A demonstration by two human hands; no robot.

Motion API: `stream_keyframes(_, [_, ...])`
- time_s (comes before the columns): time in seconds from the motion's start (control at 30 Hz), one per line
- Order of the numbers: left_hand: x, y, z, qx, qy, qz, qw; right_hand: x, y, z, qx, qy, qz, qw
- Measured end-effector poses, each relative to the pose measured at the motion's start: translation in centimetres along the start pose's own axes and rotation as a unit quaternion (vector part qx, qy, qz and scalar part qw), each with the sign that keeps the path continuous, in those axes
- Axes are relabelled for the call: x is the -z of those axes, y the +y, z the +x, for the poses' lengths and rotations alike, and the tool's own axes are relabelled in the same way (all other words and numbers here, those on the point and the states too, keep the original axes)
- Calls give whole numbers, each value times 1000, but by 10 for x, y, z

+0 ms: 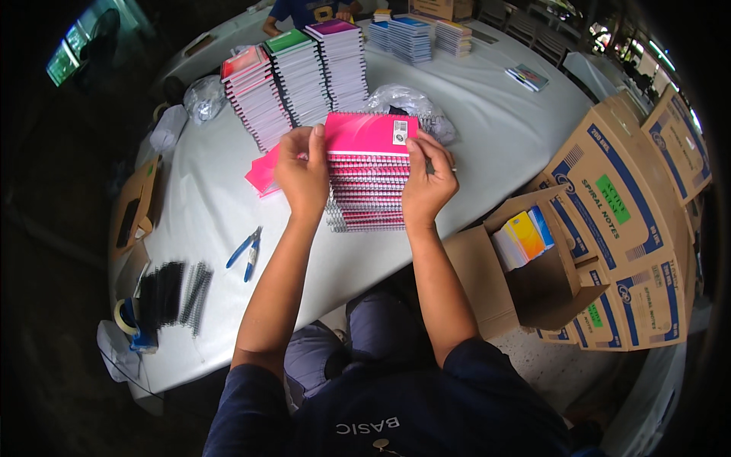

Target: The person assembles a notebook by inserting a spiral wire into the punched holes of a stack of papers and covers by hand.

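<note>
While the white-covered surface (pixel 487 129) takes up most of the view, it carries several things worth telling from largest to smallest. To the person's right stand stacked cardboard boxes (pixel 632 221), and one open carton (pixel 533 266) beside the knee shows colourful notebooks standing on edge inside. At the far side of the surface rise three tall stacks of spiral notebooks (pixel 301 76) with red, green and purple covers, and more stacks (pixel 415 34) lie further back near another person's arm. Crumpled clear plastic wrap (pixel 403 99) lies just behind the work in hand.

That work is a stack of pink spiral notebooks (pixel 369 179) at the middle of the near surface, its wire bindings facing the person. The left hand (pixel 303 171) curls round the stack's left end, thumb up against the top pink cover; its grip is closed on the stack. The right hand (pixel 426 183) clasps the right end likewise, fingers pressed on the cover's edge near a small white label. A loose pink notebook (pixel 263 171) pokes out from under the left side.

Squaring such a stack would go best with both palms pushing inward evenly and the spirals kept aligned, so that no coil catches on its neighbour.

Smaller things lie to the left: a bundle of black binding coils (pixel 175 293), blue-handled pliers (pixel 245 253) and a roll of tape (pixel 124 316) at the edge
</note>
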State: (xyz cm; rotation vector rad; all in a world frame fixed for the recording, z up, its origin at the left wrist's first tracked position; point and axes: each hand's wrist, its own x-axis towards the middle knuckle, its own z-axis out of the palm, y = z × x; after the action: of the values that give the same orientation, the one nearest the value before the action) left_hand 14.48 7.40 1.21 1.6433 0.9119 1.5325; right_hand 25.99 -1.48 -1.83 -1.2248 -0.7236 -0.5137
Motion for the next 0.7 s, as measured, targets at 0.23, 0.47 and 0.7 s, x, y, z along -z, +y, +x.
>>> stream_keyframes(0.23, [-2,-27,-7,-137,21,3,990,-5,-2,1,-34,21,67,997])
stream_keyframes(0.47, [0,-29,-9,-89,25,-66,994,1,2,3,-71,19,56,996])
stream_keyframes(0.7, [84,-125,52,-298,-25,511,806,22,-26,-28,46,21,78,996])
